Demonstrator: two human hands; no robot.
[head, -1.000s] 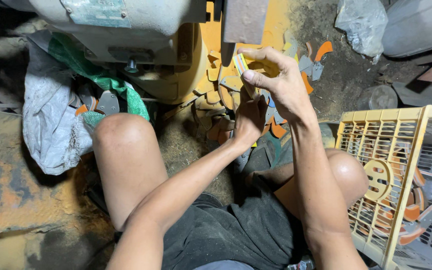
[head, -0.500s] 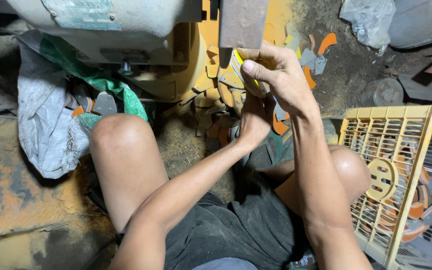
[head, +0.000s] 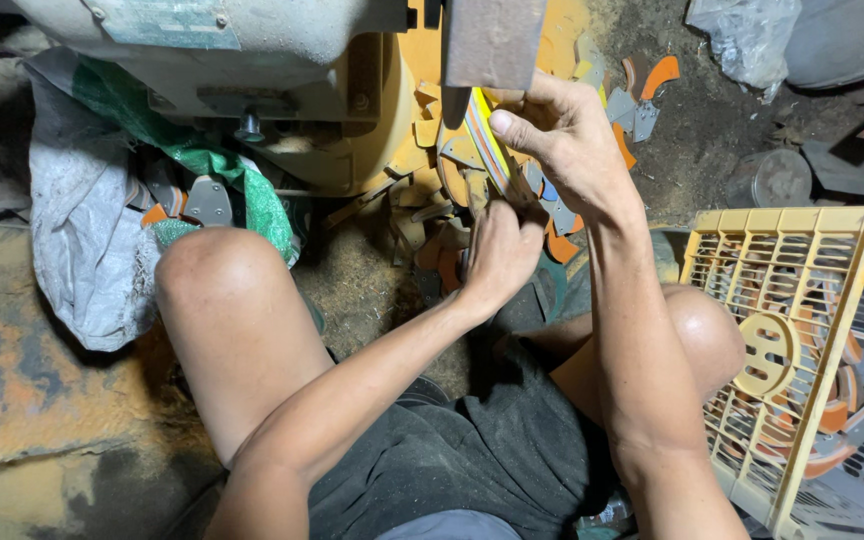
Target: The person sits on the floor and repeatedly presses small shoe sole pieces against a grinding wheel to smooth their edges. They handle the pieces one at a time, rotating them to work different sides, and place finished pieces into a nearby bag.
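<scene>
The right hand (head: 567, 140) pinches a thin curved piece (head: 487, 140) with coloured stripes, thumb and fingers closed on its edge, and holds it against the grey block (head: 492, 40) of the machine (head: 282, 60). The left hand (head: 497, 250) is just below the piece, fingers curled on its lower end. Orange and grey scraps (head: 432, 190) lie under the machine. A yellow crate (head: 742, 225) stands right of the machine, beside the knee.
</scene>
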